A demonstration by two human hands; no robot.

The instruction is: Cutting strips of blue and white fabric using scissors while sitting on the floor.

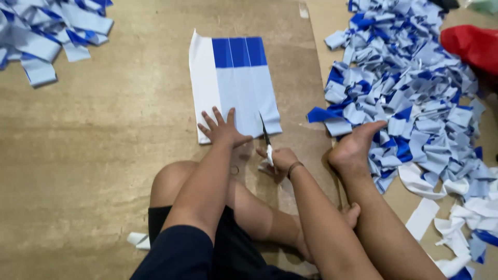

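A flat sheet (233,85) in white, pale blue and dark blue lies on the brown floor in front of me. My left hand (222,129) presses flat on its near edge, fingers spread. My right hand (279,159) grips a pair of scissors (265,136), whose blades point away from me and reach into the sheet's near right edge. I sit on the floor with my legs folded, and my right foot (355,148) rests against the big pile of strips.
A large heap of cut blue and white strips (410,88) fills the floor to my right. A smaller heap of strips (46,31) lies at the far left. A red object (472,46) sits at the right edge. White scraps (456,228) lie by my right leg.
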